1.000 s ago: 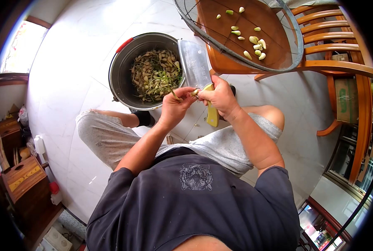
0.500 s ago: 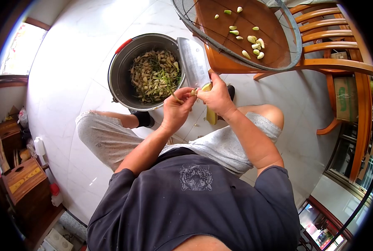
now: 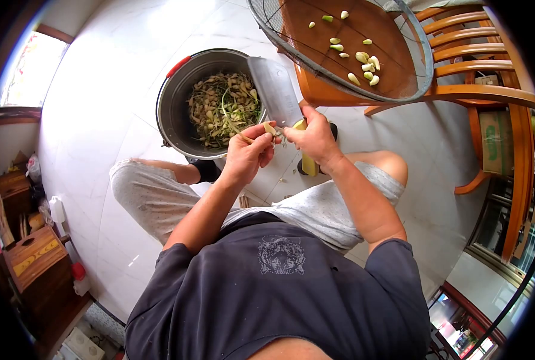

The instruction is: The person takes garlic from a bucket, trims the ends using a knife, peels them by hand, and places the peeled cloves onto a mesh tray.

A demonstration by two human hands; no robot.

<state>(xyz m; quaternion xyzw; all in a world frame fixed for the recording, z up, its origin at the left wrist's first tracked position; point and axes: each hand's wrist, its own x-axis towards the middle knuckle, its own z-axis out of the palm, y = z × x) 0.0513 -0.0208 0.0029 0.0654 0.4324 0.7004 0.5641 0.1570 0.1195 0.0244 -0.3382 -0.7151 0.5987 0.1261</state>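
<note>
My left hand [image 3: 248, 155] pinches a pale garlic clove [image 3: 270, 128] between thumb and fingers, its long green stem trailing up over the bucket. Closed around the handle of a cleaver [image 3: 275, 90], my right hand [image 3: 313, 141] sits just right of the left. The broad blade points up and left, overlapping the bucket's right rim. Beneath, the metal bucket [image 3: 167, 114] holds a heap of unpeeled garlic [image 3: 216, 111] with dry and green stems. Several peeled cloves [image 3: 363, 58] lie on a round mesh sieve [image 3: 424, 66] at the upper right.
The sieve rests on a wooden chair [image 3: 321, 87] with a slatted back. A cardboard box [image 3: 496, 141] stands behind it at the right. My knees flank the work, with pale floor tiles [image 3: 117, 108] around. Wooden cabinets [image 3: 36, 255] are at the left edge.
My left hand has turned and moved slightly left, showing the clove more plainly, and the stem now stretches over the bucket. The cleaver blade has tilted a little further left.
</note>
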